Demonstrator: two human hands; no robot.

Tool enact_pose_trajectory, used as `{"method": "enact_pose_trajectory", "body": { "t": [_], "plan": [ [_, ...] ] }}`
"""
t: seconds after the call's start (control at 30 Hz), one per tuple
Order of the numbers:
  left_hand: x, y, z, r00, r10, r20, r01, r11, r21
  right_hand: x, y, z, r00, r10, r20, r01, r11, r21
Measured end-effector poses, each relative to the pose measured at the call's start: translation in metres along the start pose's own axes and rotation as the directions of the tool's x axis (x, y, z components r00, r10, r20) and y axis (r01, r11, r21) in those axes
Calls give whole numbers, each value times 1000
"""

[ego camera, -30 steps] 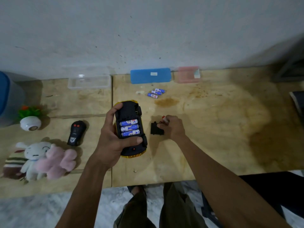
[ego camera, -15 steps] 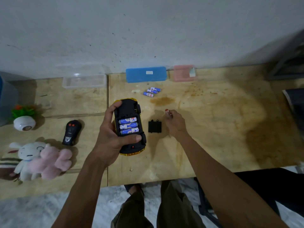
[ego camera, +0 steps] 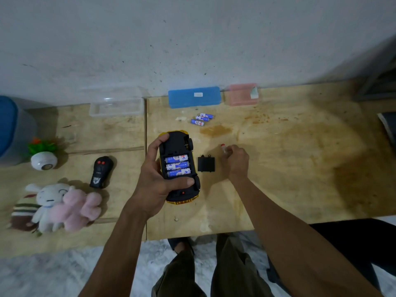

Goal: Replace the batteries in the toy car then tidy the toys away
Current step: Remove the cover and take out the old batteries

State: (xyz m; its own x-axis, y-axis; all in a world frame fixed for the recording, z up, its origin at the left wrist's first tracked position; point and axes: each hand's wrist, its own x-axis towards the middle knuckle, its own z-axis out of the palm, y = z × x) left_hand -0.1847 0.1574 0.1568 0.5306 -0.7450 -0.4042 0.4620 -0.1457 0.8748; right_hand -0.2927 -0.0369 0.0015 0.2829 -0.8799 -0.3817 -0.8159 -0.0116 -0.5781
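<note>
My left hand grips the yellow toy car, held upside down over the table. Its black underside faces up with the battery bay open and three blue-and-white batteries seated in it. The black battery cover lies flat on the table just right of the car. My right hand rests to the right of the cover, fingers closed on a small clear-handled screwdriver with a red end. Three loose batteries lie farther back.
A black remote control lies left of the car, with plush toys and a small potted plant farther left. A clear box, blue case and pink box line the wall. A blue container stands far left.
My right hand let go of the black battery cover, leaving it on the table, and drew back to the right with the screwdriver. The left hand kept its hold on the car.
</note>
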Motion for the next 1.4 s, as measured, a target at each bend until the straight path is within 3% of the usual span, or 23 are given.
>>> {"method": "enact_pose_trajectory", "body": {
  "t": [0.17,0.4,0.63,0.87,1.07,1.27,1.4],
  "plan": [
    [-3,4,-1,1000,7,3,-7,1000,14,-19,-21,-23,996,-84,-21,84,996,5],
    [-18,26,-6,996,79,35,-80,996,29,-128,-114,-107,906,-422,-33,404,840,362],
    [-40,57,-12,972,219,82,-220,975,0,-193,-156,-119,818,-574,-28,565,795,221],
    [-54,69,-23,945,325,40,-327,943,61,-220,-178,-108,859,-512,-1,508,852,129],
    [-60,70,-27,942,332,43,-334,939,84,-223,-185,-97,950,-296,104,222,869,441],
    [-57,72,-27,944,324,62,-329,941,76,-222,-187,-96,965,-231,121,126,820,558],
    [-56,70,-25,948,315,58,-319,944,90,-224,-188,-103,966,-257,34,200,822,533]
  ]
}}
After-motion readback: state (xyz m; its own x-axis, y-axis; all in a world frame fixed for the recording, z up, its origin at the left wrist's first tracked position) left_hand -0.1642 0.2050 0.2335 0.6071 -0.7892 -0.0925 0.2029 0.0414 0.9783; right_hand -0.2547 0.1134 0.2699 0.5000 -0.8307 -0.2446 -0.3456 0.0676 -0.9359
